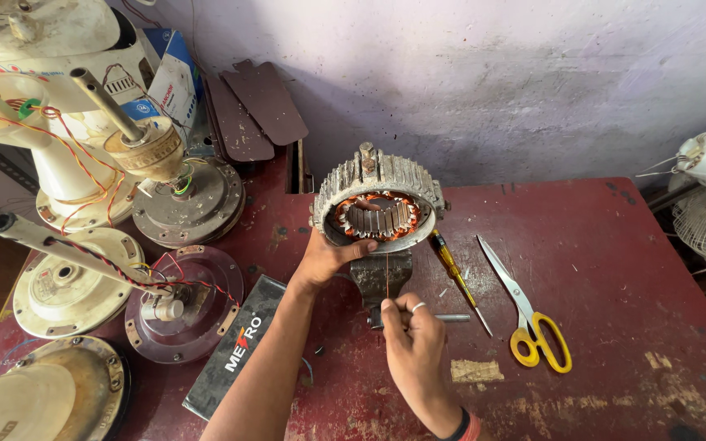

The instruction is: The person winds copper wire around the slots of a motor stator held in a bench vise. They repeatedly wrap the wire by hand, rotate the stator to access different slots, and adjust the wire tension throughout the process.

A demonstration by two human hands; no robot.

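1. Just 1 view, a head-worn camera looking steeply down and forward over the dark red workbench (614, 269).
2. It sits pretty close: forearms come in from the near edge, hands mid-frame.
3. It faces the pale wall (492, 82) at the far side, with fan motor parts (189, 200) crowding the left.

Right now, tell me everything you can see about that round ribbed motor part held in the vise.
The stator is a grey metal ring with a ribbed outer rim, standing upright on edge, its opening toward the camera. Inside, copper-coloured windings circle slotted steel plates. It sits on a small grey vise on the dark red table. The left hand grips its lower left rim. The right hand pinches a thin wire running up to it.
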